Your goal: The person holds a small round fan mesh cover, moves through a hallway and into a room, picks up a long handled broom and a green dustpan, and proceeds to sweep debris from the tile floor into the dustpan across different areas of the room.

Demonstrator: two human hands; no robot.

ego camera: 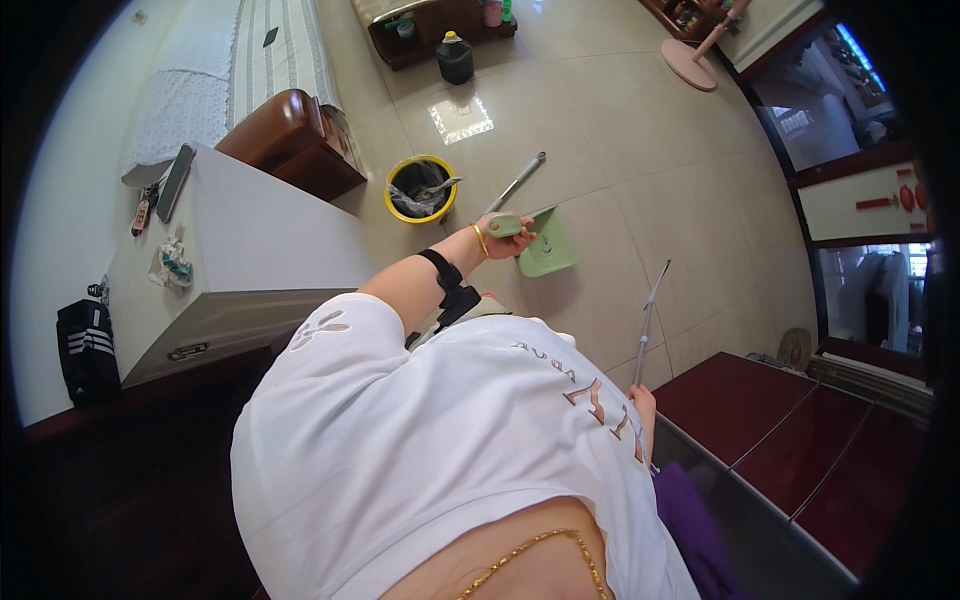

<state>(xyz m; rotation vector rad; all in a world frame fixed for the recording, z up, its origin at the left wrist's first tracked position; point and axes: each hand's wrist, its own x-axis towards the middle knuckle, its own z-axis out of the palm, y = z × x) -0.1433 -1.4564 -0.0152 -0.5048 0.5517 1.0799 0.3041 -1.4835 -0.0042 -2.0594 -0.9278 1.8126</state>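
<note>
My left hand (511, 235), with a gold bangle at the wrist, is closed around a light green handle (504, 226). Just beyond it is a green dustpan (551, 244); whether the handle belongs to it cannot be told. A grey pole (517, 181) extends from behind this hand towards the top right. At my right side, my right hand (643, 409) grips a thin metal pole (646, 330), which points away over the tiled floor. Purple fabric (686, 525) hangs below that hand, partly hidden by my white shirt. A yellow-rimmed bin (388, 196) with a plastic liner stands left of the grey pole.
A white-sided cabinet (277, 225) is close on my left, with a wooden armrest (281, 135) beyond. Ahead, a dark jug (454, 60) with a yellow cap stands by a low wooden table (390, 45). A dark red cabinet (731, 405) lies to my right. A pink stand base (688, 64) is farther off.
</note>
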